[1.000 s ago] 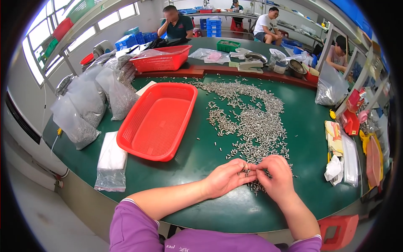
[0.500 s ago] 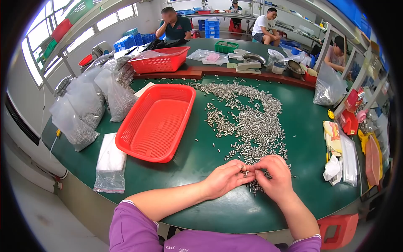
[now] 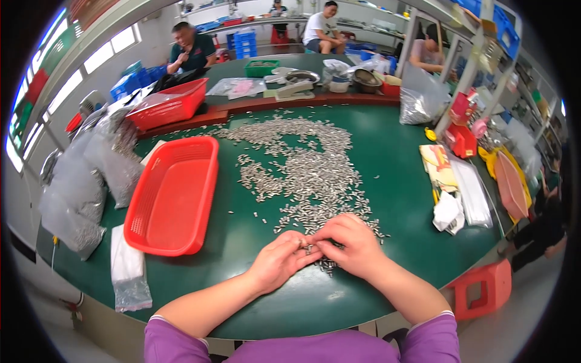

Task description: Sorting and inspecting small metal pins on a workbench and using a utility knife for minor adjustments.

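Head view: both hands were together near the front edge of the green table (image 3: 387,290), right at the near end of a big spread of small metal pieces (image 3: 321,175). The left hand (image 3: 281,260) was turned partly palm-up, fingers loosely curled, tips up against the other hand's. The right hand (image 3: 351,245) came in from the other side with its thumb and fingers in a narrow pinch. Can't honestly tell if a piece was in that pinch or in the left fingers, it's way too tiny. A few dark-looking pieces lay on the table just below the fingertips.

Left of the pile sat a red basket (image 3: 172,199), nothing touching it on the pile side except a few strays nearby. Further left were plastic bags (image 3: 75,199) with small grey pieces in them, plus a white packet (image 3: 128,266) in front. Over on the right: a yellow cloth (image 3: 440,166), some crumpled white paper (image 3: 448,212) and a clear plastic sleeve (image 3: 471,192).
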